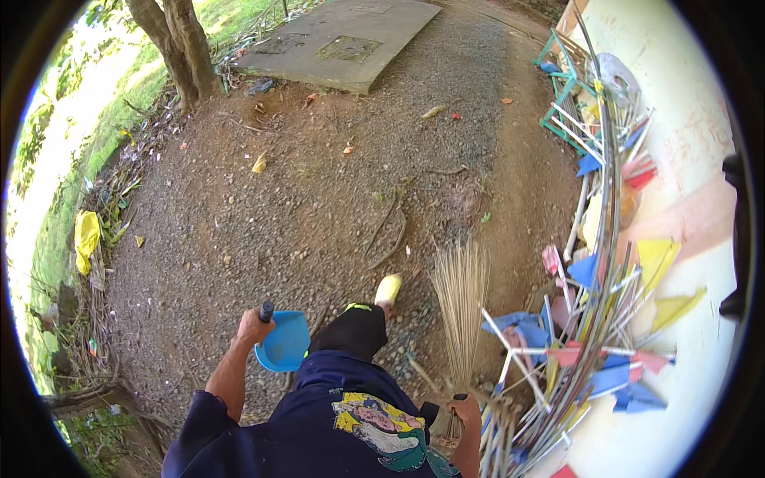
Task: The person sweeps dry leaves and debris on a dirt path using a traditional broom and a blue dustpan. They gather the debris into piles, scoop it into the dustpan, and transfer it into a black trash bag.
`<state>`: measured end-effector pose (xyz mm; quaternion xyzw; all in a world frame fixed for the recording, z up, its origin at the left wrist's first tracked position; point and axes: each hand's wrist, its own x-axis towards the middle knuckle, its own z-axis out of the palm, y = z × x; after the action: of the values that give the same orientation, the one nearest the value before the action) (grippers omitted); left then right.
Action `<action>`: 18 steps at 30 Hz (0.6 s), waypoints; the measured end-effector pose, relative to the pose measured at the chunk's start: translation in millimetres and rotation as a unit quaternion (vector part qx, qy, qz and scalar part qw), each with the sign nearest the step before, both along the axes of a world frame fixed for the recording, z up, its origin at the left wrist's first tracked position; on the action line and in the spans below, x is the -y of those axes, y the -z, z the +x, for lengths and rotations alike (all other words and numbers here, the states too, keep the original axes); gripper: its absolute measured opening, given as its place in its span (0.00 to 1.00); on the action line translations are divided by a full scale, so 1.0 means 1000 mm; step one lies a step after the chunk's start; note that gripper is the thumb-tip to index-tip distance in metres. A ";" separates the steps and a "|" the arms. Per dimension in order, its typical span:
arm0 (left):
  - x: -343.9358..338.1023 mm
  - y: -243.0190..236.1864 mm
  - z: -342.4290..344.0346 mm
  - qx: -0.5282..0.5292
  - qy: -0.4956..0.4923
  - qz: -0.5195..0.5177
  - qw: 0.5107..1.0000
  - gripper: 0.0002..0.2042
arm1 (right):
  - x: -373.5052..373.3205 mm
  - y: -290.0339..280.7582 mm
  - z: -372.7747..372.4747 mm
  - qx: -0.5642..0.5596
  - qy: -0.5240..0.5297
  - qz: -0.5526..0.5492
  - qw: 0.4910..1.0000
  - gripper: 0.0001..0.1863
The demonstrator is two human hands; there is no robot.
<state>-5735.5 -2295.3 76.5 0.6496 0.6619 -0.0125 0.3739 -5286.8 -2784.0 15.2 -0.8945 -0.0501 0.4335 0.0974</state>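
Note:
My left hand (253,327) is closed around the dark handle of a blue dustpan (284,342), whose pan hangs beside my left leg above the gravel. In my right hand (466,411), low at the right of my body, is the bound end of a stick broom (460,307). Its long, pale bristles fan out ahead over the dirt, close to a heap of poles and flags. Whether the bristle tips touch the ground I cannot tell. One foot in a yellow shoe (388,289) steps forward between the two tools.
Along the pale wall (677,159) at right lie bent poles (612,199), coloured flags (586,271) and a green metal frame (567,88). A concrete slab (343,48) lies ahead, a tree trunk (182,56) at far left. Yellow plastic (86,239) and small litter dot the gravel's left edge.

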 end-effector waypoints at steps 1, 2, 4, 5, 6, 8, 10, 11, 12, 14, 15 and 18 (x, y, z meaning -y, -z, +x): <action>-0.019 0.012 0.028 0.006 0.017 0.008 1.000 0.12 | -0.029 0.008 0.038 -0.003 -0.009 0.011 1.000 0.24; -0.038 0.027 0.053 0.012 0.036 0.015 0.999 0.12 | -0.056 0.015 0.076 -0.007 -0.015 0.023 1.000 0.23; -0.082 0.056 0.097 0.024 0.042 0.021 0.999 0.12 | -0.121 0.017 0.143 -0.026 -0.063 0.029 0.997 0.22; -0.106 0.069 0.119 0.033 0.029 0.019 0.999 0.12 | -0.153 0.013 0.168 -0.020 -0.065 0.040 0.997 0.22; -0.127 0.070 0.155 0.045 0.018 0.013 0.999 0.12 | -0.178 0.002 0.197 -0.012 -0.063 0.046 0.997 0.22; -0.178 0.076 0.232 0.049 -0.004 -0.020 0.999 0.12 | -0.229 -0.007 0.272 0.006 -0.093 0.037 0.995 0.22; -0.218 0.069 0.302 0.057 0.003 -0.031 0.998 0.13 | -0.267 -0.017 0.344 0.011 -0.096 0.037 0.995 0.21; -0.234 0.059 0.304 0.037 -0.002 -0.013 0.999 0.12 | -0.349 -0.079 0.358 -0.051 -0.116 0.025 0.992 0.24; -0.263 0.059 0.346 0.056 0.023 0.001 0.998 0.12 | -0.359 -0.074 0.398 -0.002 -0.112 0.042 0.993 0.25; -0.315 0.060 0.426 0.071 0.049 -0.003 0.996 0.11 | -0.375 -0.042 0.481 0.085 -0.111 0.071 0.988 0.28; -0.335 0.052 0.452 0.061 0.043 -0.006 0.997 0.11 | -0.416 -0.049 0.513 0.066 -0.118 0.052 0.989 0.28; -0.387 0.041 0.548 0.084 0.025 -0.019 0.996 0.10 | -0.491 -0.019 0.628 0.093 -0.130 0.101 0.982 0.16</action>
<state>-5187.1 -1908.1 35.2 0.6575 0.6113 0.0195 0.4400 -4658.4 -2293.3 34.3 -0.9022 -0.2182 0.3505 0.1247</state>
